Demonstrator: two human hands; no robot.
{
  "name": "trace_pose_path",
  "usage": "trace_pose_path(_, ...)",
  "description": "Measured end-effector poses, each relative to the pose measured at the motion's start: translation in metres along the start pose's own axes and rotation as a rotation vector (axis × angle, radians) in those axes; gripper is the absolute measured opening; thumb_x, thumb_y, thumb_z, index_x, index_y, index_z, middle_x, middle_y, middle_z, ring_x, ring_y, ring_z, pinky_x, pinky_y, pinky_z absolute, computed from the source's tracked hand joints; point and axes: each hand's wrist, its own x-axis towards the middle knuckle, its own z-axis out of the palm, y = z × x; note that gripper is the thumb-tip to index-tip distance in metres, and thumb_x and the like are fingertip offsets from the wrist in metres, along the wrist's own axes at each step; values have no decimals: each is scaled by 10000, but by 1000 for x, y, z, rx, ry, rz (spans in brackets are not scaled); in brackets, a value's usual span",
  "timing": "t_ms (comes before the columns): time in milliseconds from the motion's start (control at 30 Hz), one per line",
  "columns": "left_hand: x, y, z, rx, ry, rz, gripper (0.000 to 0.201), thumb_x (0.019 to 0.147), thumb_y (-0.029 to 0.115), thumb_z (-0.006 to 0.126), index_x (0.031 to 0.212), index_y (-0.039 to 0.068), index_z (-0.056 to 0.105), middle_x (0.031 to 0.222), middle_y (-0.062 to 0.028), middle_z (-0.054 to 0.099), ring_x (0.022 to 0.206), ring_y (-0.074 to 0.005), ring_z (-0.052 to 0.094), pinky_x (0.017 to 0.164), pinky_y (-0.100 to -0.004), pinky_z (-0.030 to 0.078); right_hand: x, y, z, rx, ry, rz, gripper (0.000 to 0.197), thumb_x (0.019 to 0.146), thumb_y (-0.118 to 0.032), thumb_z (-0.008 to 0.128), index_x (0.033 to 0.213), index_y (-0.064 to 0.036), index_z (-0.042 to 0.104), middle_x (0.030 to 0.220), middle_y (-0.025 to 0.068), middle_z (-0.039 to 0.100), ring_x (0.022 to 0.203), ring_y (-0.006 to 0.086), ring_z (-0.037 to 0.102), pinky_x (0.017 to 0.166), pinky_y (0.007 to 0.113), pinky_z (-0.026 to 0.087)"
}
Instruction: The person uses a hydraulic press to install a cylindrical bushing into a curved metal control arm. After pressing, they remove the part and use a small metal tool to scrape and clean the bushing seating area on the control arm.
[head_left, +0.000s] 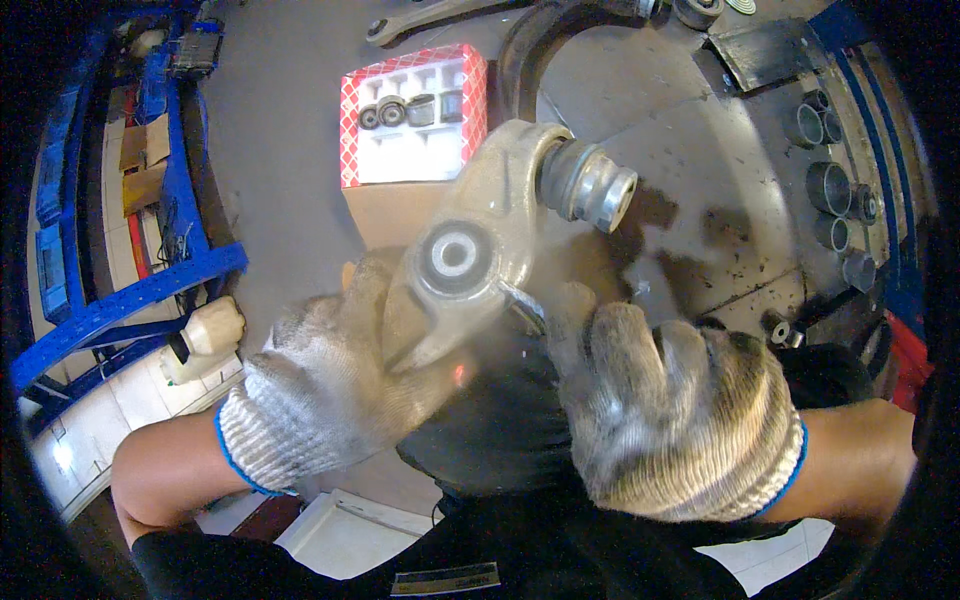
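Observation:
My left hand (325,375), in a soiled knit glove, is closed around the lower end of a metal suspension control arm (490,180). The arm is tilted up in front of me. A round black rubber bushing (457,257) with a pale metal centre sleeve sits in its eye. At its upper right end is a ringed metal joint (588,185). My gloved right hand (675,410) is closed on a slim metal tool (523,306), whose tip meets the bushing's lower right edge. The fingers hide its handle, so its exact kind does not show.
Beyond the arm, a red-and-white box (410,165) with white foam holds several bushings. A dark curved arm (525,50) and another metal arm (430,20) lie farther off. Several metal ring sleeves (828,188) stand at right. A blue rack (180,160) and a plastic jug (205,340) are at left.

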Motion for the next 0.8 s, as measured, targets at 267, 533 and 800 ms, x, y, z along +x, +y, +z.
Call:
trace_pose_path(267, 0, 10, -3, -36, 2, -162, 822, 738, 363, 855, 1332, -36, 449, 1066, -239, 690, 988, -361, 699, 852, -432, 560, 13, 15, 19, 226, 79, 104, 450, 770, -115, 647, 1216, -59, 615, 872, 98, 576, 619, 239, 612, 456, 344, 494)
trace_pose_path(533, -6, 2, 8, -48, 100, -7, 859, 697, 415, 860, 1326, -20, 468, 1018, -212, 703, 867, -377, 708, 789, -437, 560, 6, 26, -7, 247, -46, 132, 436, 779, -156, 685, 1212, -152, 634, 867, 64, 631, 702, 269, 649, 550, 398, 533)
trace_pose_path(800, -17, -2, 6, 143, 128, 171, 840, 805, 519, 761, 1365, -3, 416, 974, -262, 679, 838, -434, 700, 733, -504, 570, 5, 28, -25, 391, -155, 156, 422, 765, -160, 680, 1185, -127, 660, 891, 61, 671, 741, 265, 664, 614, 411, 537)
